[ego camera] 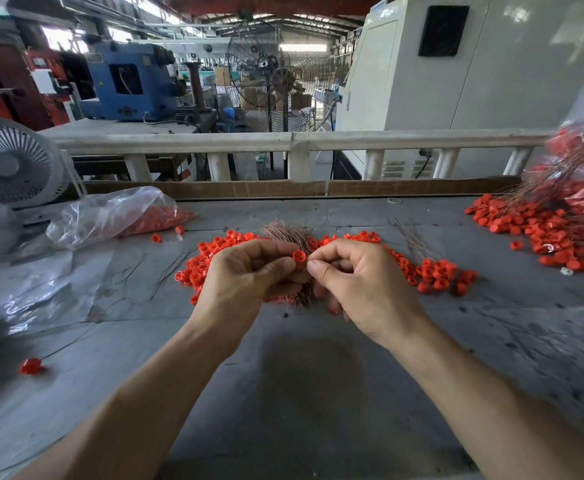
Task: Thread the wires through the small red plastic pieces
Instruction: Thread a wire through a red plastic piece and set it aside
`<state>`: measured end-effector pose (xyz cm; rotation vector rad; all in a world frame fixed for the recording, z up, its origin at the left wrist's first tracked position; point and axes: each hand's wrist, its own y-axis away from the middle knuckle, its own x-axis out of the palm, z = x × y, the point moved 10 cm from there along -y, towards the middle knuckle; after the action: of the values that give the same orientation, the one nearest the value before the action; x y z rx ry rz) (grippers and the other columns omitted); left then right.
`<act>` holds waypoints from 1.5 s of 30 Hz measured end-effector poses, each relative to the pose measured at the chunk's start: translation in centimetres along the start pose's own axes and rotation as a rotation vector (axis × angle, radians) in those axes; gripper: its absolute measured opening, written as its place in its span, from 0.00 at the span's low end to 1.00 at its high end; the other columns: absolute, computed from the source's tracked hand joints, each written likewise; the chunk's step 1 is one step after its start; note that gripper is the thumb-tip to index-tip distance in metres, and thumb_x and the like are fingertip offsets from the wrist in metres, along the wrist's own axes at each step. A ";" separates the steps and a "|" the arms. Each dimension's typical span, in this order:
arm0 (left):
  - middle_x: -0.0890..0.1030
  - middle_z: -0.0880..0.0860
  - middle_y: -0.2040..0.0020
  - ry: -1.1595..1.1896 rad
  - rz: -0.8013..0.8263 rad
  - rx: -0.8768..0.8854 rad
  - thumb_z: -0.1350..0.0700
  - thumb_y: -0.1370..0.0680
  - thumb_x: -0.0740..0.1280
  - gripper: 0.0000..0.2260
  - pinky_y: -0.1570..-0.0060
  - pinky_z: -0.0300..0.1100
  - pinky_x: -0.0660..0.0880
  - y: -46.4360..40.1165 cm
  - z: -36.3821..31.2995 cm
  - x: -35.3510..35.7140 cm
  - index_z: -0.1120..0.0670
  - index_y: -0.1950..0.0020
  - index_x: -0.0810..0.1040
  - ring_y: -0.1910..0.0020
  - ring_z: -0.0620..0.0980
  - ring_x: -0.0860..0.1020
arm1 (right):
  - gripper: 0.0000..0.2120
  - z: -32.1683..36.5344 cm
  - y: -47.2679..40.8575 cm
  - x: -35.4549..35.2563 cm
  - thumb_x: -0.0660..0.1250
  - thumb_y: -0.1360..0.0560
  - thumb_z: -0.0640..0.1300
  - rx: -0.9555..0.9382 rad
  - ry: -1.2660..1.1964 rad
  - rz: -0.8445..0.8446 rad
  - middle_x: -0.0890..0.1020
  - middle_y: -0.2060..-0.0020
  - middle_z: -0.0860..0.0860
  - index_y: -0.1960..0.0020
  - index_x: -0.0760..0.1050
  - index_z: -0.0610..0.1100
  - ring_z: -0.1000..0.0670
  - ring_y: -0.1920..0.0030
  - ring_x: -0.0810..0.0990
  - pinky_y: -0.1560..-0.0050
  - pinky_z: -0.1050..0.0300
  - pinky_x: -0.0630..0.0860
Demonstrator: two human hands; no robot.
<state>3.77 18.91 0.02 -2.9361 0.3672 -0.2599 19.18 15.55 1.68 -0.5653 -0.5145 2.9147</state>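
Loose pieces (435,271) lie behind both hands, a bag (110,213) probably holding more far left.

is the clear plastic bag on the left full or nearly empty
Nearly empty: the clear plastic bag lies flat and crumpled on the grey table, with small red plastic pieces only at its right end.

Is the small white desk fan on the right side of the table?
No, the small white desk fan stands at the table's far left.

Both hands (245,275) (356,282) curled, pinching.
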 end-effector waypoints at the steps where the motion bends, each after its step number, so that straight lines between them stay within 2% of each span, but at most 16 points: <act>1: 0.87 0.60 0.57 0.007 -0.001 -0.007 0.67 0.23 0.69 0.07 0.56 0.42 0.83 0.0 0.1 0.0 0.62 0.47 0.83 0.57 0.56 0.87 | 0.08 -0.1 0.0 -0.1 0.71 0.21 0.41 0.001 0.000 -0.005 0.83 0.71 0.52 0.58 0.82 0.50 0.59 0.75 0.76 0.75 0.70 0.67; 5: 0.87 0.61 0.57 0.021 -0.006 -0.029 0.68 0.23 0.68 0.06 0.59 0.41 0.83 0.0 0.3 -0.1 0.62 0.48 0.83 0.58 0.55 0.87 | 0.07 -0.4 -0.1 -0.1 0.71 0.22 0.42 0.002 0.007 -0.001 0.82 0.71 0.52 0.58 0.82 0.51 0.60 0.74 0.77 0.71 0.68 0.70; 7: 0.86 0.62 0.57 0.031 -0.002 -0.039 0.68 0.23 0.69 0.05 0.59 0.41 0.83 0.0 0.4 -0.2 0.62 0.49 0.83 0.59 0.56 0.87 | 0.07 -0.4 -0.1 -0.1 0.71 0.22 0.42 -0.004 0.012 0.007 0.82 0.71 0.52 0.58 0.82 0.51 0.60 0.72 0.77 0.67 0.63 0.73; 10: 0.87 0.62 0.56 0.041 0.008 -0.056 0.67 0.24 0.69 0.06 0.59 0.41 0.83 0.1 0.5 -0.2 0.62 0.49 0.83 0.57 0.56 0.87 | 0.07 -0.2 -0.1 -0.3 0.71 0.22 0.42 -0.010 0.016 0.004 0.82 0.71 0.52 0.57 0.82 0.50 0.59 0.71 0.77 0.66 0.54 0.76; 15: 0.87 0.62 0.55 0.053 0.023 -0.074 0.64 0.26 0.71 0.06 0.57 0.42 0.83 0.2 0.4 0.0 0.60 0.50 0.85 0.55 0.57 0.87 | 0.07 0.1 -0.1 -0.5 0.71 0.22 0.41 -0.017 0.031 -0.011 0.82 0.71 0.50 0.58 0.82 0.49 0.52 0.69 0.78 0.64 0.41 0.79; 20: 0.87 0.62 0.55 0.030 0.017 -0.081 0.66 0.24 0.70 0.05 0.59 0.40 0.83 0.3 0.4 0.0 0.61 0.50 0.84 0.56 0.57 0.87 | 0.07 0.2 0.1 -0.5 0.72 0.22 0.42 -0.015 0.054 -0.018 0.83 0.70 0.50 0.58 0.83 0.50 0.55 0.70 0.77 0.64 0.44 0.80; 24: 0.87 0.62 0.56 0.037 0.022 -0.086 0.67 0.24 0.70 0.06 0.59 0.41 0.83 0.3 0.4 0.1 0.61 0.50 0.84 0.56 0.56 0.87 | 0.06 0.2 0.1 -0.6 0.72 0.22 0.42 -0.015 0.050 -0.019 0.83 0.69 0.49 0.57 0.83 0.50 0.47 0.68 0.80 0.63 0.42 0.81; 26: 0.87 0.62 0.56 0.055 0.023 -0.091 0.67 0.25 0.70 0.06 0.59 0.41 0.83 0.2 0.5 0.0 0.61 0.49 0.84 0.57 0.56 0.87 | 0.06 0.3 0.1 -0.6 0.71 0.22 0.42 -0.024 0.044 -0.012 0.83 0.69 0.50 0.57 0.83 0.49 0.48 0.67 0.80 0.63 0.43 0.80; 31: 0.87 0.62 0.54 0.129 0.047 -0.127 0.63 0.30 0.72 0.10 0.57 0.41 0.83 0.2 0.8 0.3 0.57 0.50 0.87 0.55 0.56 0.87 | 0.06 0.5 0.1 -0.6 0.71 0.21 0.41 -0.047 0.040 0.015 0.82 0.69 0.51 0.56 0.82 0.49 0.56 0.70 0.76 0.65 0.51 0.77; 37: 0.86 0.62 0.53 0.130 0.067 -0.131 0.61 0.31 0.72 0.09 0.56 0.41 0.83 0.3 0.8 0.5 0.56 0.53 0.88 0.55 0.56 0.87 | 0.09 0.1 0.1 0.0 0.65 0.19 0.37 -0.002 -0.025 0.064 0.81 0.69 0.53 0.53 0.81 0.47 0.55 0.72 0.74 0.72 0.63 0.70; 41: 0.86 0.62 0.53 0.123 0.068 -0.108 0.59 0.31 0.73 0.10 0.56 0.43 0.83 0.2 0.5 0.5 0.58 0.51 0.87 0.55 0.57 0.87 | 0.11 -0.5 0.0 0.2 0.62 0.18 0.36 0.042 -0.083 0.081 0.82 0.69 0.52 0.49 0.81 0.48 0.54 0.71 0.75 0.73 0.63 0.70; 43: 0.86 0.62 0.52 0.100 0.071 -0.104 0.58 0.30 0.73 0.12 0.56 0.44 0.84 0.2 0.5 0.5 0.60 0.47 0.85 0.53 0.59 0.86 | 0.11 -0.8 0.0 0.2 0.62 0.18 0.37 0.053 -0.084 0.086 0.82 0.67 0.51 0.47 0.80 0.50 0.54 0.70 0.76 0.73 0.59 0.71; 45: 0.87 0.60 0.51 0.064 0.064 -0.097 0.57 0.29 0.73 0.13 0.61 0.42 0.83 0.3 0.3 0.4 0.59 0.46 0.84 0.54 0.57 0.87 | 0.11 -0.9 0.0 0.3 0.63 0.18 0.38 0.056 -0.100 0.091 0.83 0.66 0.50 0.44 0.78 0.52 0.52 0.70 0.78 0.74 0.56 0.72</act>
<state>4.19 18.57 -0.28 -3.0093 0.4953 -0.3364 19.23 15.92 0.80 -0.4485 -0.4283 3.0461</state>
